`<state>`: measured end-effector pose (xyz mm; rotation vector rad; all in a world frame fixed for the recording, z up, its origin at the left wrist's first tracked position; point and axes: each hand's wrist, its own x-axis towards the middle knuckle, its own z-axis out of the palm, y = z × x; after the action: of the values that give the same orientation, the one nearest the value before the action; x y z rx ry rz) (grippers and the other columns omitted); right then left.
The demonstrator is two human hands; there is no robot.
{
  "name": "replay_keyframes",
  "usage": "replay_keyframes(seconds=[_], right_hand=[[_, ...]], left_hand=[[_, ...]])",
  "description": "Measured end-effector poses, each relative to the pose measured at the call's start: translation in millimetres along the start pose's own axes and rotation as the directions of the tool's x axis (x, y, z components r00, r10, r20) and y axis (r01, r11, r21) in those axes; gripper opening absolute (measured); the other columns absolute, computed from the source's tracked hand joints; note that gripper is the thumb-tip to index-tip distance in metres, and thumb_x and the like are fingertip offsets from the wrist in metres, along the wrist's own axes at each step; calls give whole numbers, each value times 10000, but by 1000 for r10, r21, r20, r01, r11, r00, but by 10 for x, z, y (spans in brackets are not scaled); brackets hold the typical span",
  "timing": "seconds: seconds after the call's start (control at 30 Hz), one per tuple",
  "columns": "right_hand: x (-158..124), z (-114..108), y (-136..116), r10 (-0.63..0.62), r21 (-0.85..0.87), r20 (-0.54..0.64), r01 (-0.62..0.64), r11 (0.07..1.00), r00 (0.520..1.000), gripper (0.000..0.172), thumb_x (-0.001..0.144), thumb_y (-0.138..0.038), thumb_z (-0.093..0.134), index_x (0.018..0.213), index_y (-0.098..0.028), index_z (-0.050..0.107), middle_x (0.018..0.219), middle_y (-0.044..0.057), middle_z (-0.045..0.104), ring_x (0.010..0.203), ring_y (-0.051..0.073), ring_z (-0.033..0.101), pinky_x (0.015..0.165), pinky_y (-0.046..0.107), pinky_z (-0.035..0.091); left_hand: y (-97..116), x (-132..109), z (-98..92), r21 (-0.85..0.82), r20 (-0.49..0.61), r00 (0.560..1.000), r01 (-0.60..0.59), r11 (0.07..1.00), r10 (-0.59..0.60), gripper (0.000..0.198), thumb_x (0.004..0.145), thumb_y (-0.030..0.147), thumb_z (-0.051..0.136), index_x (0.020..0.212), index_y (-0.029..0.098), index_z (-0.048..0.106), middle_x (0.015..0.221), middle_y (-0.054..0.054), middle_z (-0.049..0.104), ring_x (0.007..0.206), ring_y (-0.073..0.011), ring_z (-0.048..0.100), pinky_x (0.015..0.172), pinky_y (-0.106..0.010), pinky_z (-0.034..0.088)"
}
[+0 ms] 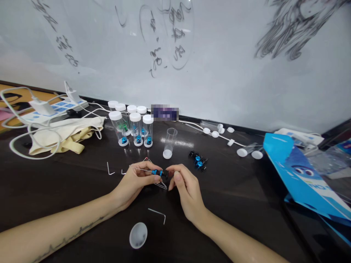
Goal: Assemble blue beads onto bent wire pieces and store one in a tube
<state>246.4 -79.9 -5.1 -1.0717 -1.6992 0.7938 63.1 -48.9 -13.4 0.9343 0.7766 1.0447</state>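
Note:
Between thumb and fingers, my left hand (137,180) holds a small blue and black part (157,172) with thin wire loops (161,185) around it. My right hand (186,186) is at the part's black right end, its thumb and fingers curled together; whether anything tiny is between them cannot be seen. Behind the hands stands an open clear tube (170,140) with a white base. More blue and black parts (199,163) lie to its right. Near me are an L-shaped hex key (157,212) and a small white cup (138,235) with small dark pieces inside.
Several capped tubes (135,128) stand at the back left, beside a cloth bag (65,133), cables and a power strip (60,107). Two small hex keys (109,170) lie left. Loose tubes and caps (215,134) and a blue package (304,175) are at the right.

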Motion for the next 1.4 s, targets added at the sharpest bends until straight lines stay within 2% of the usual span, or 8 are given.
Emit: replay_keyframes(seconds=[0.17,0.37,0.6,0.73,0.83,1.0,1.2,1.4], right_hand=[[7,0,26,12,-19,5,-12,1000,1000,303,1034,-344,354,1012,-204,621,698,-8,550,688,147,563,701,279,415],[21,8,38,69,-74,94,-62,995,993,421,1031,-373,355,697,-186,530,673,-3,556,669,139,559,652,271,390],[29,18,8,36,-52,84,-31,998,996,97,957,-285,522,958,-197,563,811,-3,570,666,126,557,658,260,435],[15,13,-3,-21,-49,72,24,999,997,129,917,-208,538,1045,-195,549,882,9,573,642,114,559,647,257,448],[14,0,-16,8,-55,78,-4,998,997,112,964,-258,484,992,-193,571,795,-1,585,664,127,569,654,256,440],[31,3,-10,74,-114,113,-61,992,991,332,1005,-342,429,734,-190,547,664,-16,557,637,128,539,626,253,400],[18,25,-4,31,-66,72,-26,997,997,54,931,-246,549,931,-192,553,800,-5,586,655,119,552,641,243,440],[22,12,-31,23,-76,64,-19,997,998,30,917,-213,541,894,-193,545,778,-10,569,642,119,532,630,243,433]], left_hand=[[-14,-6,-11,-4,-4,1000,3,1000,-3,213,661,120,838,852,162,754,782,-20,744,719,-117,682,713,-207,532],[-19,-2,-7,5,27,1000,1,1000,-1,212,654,119,843,841,161,751,802,-24,745,731,-121,683,724,-213,530],[-7,3,-3,-14,5,1000,8,1000,-8,205,671,130,835,856,165,753,752,-7,732,710,-104,671,703,-188,524],[-5,0,-1,-11,12,1000,6,1000,-6,212,662,126,839,853,165,754,776,-10,734,718,-105,669,707,-192,527],[-12,-2,-1,4,39,999,-1,1000,0,203,661,122,840,839,166,753,798,-15,737,726,-105,668,712,-192,524],[-23,-8,-9,18,62,998,-1,1000,-1,210,666,118,837,851,170,752,781,-11,735,717,-106,671,712,-190,520],[-21,0,-14,0,14,1000,9,1000,-9,204,670,132,835,855,165,755,775,-15,731,728,-117,670,725,-209,525],[-16,8,1,3,21,1000,6,1000,-6,197,671,127,831,849,154,751,792,-29,730,738,-135,673,738,-235,529]])
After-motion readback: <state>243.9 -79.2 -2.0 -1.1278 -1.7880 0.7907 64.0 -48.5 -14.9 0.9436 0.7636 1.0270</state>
